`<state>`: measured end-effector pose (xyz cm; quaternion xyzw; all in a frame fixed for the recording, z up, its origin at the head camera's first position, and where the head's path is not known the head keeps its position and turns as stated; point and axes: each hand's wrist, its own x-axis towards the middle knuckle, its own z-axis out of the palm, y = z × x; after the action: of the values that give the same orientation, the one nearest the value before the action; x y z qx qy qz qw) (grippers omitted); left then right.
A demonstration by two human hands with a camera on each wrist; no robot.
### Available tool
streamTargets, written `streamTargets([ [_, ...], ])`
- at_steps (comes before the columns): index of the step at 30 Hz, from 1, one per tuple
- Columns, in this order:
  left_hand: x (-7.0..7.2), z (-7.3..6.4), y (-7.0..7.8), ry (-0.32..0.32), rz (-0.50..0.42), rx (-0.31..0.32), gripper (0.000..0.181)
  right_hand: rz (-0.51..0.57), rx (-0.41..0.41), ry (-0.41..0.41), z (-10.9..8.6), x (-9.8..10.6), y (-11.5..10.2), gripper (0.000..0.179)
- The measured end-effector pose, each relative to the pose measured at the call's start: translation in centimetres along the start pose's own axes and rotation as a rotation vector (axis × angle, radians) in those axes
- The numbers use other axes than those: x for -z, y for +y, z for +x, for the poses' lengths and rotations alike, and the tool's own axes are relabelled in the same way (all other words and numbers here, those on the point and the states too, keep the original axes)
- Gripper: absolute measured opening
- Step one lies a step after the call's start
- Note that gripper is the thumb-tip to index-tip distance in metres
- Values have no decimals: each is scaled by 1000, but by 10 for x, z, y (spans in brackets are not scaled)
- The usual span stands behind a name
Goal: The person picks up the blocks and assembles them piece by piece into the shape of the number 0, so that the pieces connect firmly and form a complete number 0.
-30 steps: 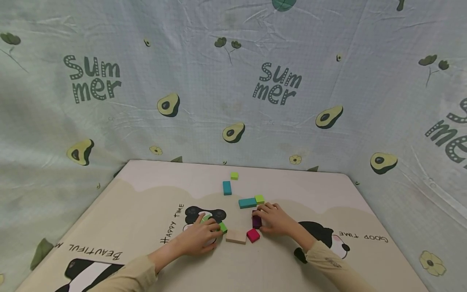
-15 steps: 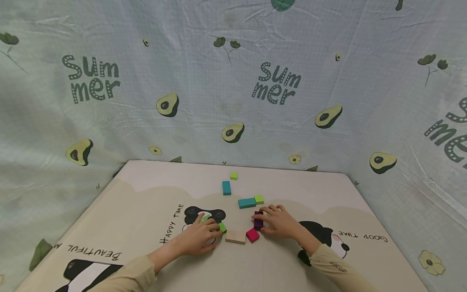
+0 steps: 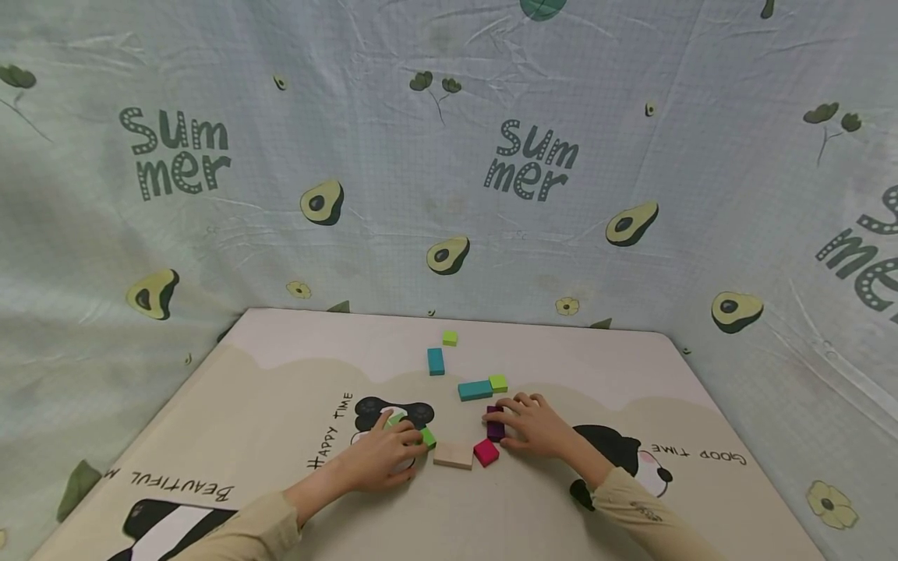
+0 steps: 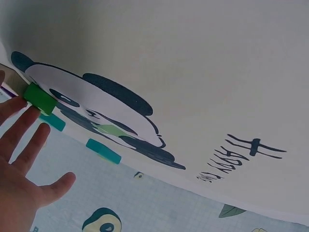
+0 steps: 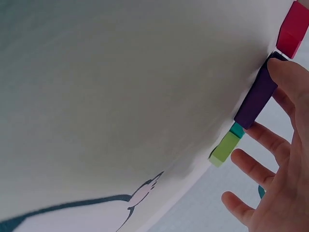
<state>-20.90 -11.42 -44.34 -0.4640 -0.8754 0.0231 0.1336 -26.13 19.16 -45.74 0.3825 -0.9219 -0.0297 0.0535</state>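
My right hand (image 3: 536, 427) grips a dark purple block (image 3: 495, 431), its thumb at the near end and a finger at the far end, as the right wrist view shows. A red block (image 5: 293, 31) lies just beyond the thumb end. My left hand (image 3: 382, 460) rests on the table with straight fingers, the fingertips touching a green block (image 4: 40, 99). Between the hands lies a plain wooden block (image 3: 453, 456), one end beside the green block and the other near the red one.
Beyond the right hand, a teal block (image 3: 475, 391) lies against a lime block (image 3: 499, 382). Farther back are another teal block (image 3: 436, 361) and a small lime block (image 3: 450, 338). A printed fabric (image 3: 393, 179) hangs behind the panda-patterned table (image 3: 281, 436).
The right hand and purple block have shifted slightly right, then a touch back left. The left hand and the other blocks have stayed put.
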Motion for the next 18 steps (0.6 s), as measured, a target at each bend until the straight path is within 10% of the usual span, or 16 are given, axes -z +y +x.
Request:
streamTargets([
  [18,-1,-1,0,0,13,0,30,4,-3,-1,0,4,-3,46],
])
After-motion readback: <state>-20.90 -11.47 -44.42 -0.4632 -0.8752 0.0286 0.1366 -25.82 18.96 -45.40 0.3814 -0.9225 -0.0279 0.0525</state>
